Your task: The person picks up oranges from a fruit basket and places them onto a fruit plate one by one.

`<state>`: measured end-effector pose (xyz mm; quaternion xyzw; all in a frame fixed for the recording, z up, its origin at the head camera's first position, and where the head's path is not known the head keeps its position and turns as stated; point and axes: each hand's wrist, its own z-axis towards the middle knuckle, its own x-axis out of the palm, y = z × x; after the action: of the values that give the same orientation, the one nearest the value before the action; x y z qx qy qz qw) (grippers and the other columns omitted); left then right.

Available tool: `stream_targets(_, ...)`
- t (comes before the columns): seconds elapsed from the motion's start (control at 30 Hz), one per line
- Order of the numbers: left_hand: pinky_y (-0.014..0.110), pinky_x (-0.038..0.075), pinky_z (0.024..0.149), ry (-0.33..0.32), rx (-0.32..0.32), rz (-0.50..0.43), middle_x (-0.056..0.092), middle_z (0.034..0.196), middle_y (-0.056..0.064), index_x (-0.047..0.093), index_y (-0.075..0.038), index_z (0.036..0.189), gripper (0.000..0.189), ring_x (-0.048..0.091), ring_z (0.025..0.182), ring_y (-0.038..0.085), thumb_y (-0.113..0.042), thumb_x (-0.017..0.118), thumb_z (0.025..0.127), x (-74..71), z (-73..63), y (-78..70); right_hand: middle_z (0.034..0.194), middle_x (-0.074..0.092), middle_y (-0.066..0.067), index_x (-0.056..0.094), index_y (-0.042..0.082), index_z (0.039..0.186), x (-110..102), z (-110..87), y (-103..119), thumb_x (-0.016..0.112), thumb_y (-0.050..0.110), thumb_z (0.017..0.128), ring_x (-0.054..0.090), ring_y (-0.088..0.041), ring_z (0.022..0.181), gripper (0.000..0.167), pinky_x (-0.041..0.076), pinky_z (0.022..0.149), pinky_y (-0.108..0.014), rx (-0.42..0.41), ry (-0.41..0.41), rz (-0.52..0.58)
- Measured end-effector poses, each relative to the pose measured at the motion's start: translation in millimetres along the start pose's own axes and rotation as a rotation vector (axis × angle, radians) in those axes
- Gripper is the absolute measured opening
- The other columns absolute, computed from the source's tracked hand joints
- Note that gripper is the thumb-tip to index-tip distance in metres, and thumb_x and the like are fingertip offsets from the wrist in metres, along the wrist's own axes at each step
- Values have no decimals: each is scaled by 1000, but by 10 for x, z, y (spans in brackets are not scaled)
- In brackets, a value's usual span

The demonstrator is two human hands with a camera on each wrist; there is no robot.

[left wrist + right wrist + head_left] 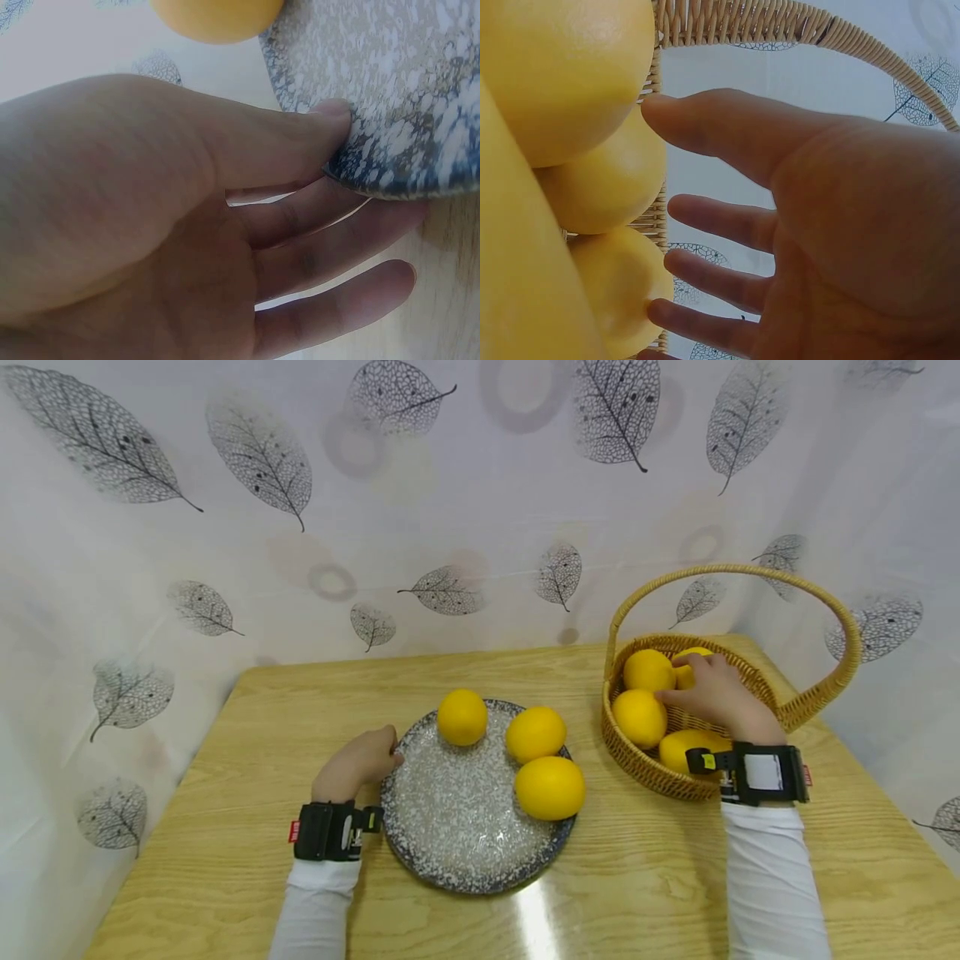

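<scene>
My left hand (360,762) grips the left rim of a round speckled grey plate (457,810). In the left wrist view the thumb lies on top of the rim and fingers reach beneath it. On the plate are a round yellow fruit (462,717) at the back and two more at the right, one a longer oval (550,787). My right hand (716,693) is inside a wicker basket (633,768), its fingers spread beside the back yellow fruit (690,653). The right wrist view shows the palm holding nothing, fingertips close to the fruit; contact is unclear.
The basket's tall arched handle (750,570) rises above my right hand. Several yellow fruits lie in the basket, one (678,750) partly behind the wrist camera. A wooden table (247,760) carries everything, with a leaf-patterned cloth (480,510) hanging behind it.
</scene>
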<state>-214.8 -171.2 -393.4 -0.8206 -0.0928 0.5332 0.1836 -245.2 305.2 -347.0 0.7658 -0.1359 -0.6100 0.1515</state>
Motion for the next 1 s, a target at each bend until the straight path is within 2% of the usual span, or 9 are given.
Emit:
stream_targets(0.17, 38, 50, 75, -2, 5, -3, 66, 98, 17, 58, 3, 107, 17, 55, 83, 25, -13, 59, 101, -10, -10, -6, 152, 14, -49, 30, -10, 151, -6, 12, -81, 61, 46, 98, 16, -64, 139, 83, 24, 109, -74, 20, -25, 12)
stream_targets(0.37, 39, 50, 76, -4, 5, 1, 67, 99, 17, 58, 3, 107, 17, 56, 83, 25, -13, 60, 101, -11, -26, -16, 156, 4, -47, 20, -9, 155, -29, 7, -194, 58, 54, 98, 13, -63, 143, 93, 23, 113, -74, 69, 17, 66)
stream_targets(0.73, 41, 52, 79, 4, -8, 5, 67, 100, 17, 59, 3, 108, 17, 57, 85, 25, -13, 59, 101, 2, -5, -8, 160, 7, -43, 14, -10, 157, -15, 84, -324, 46, 50, 104, 11, -60, 147, 87, 18, 117, -71, 69, 49, 146)
stream_targets(1.0, 40, 51, 77, -1, -8, 1, 67, 99, 17, 59, 3, 108, 17, 56, 84, 25, -13, 59, 100, 2, -6, -4, 162, -3, -41, 3, -5, 160, 5, 98, -363, 44, 53, 104, 6, -60, 148, 91, 15, 117, -74, 87, 47, 214)
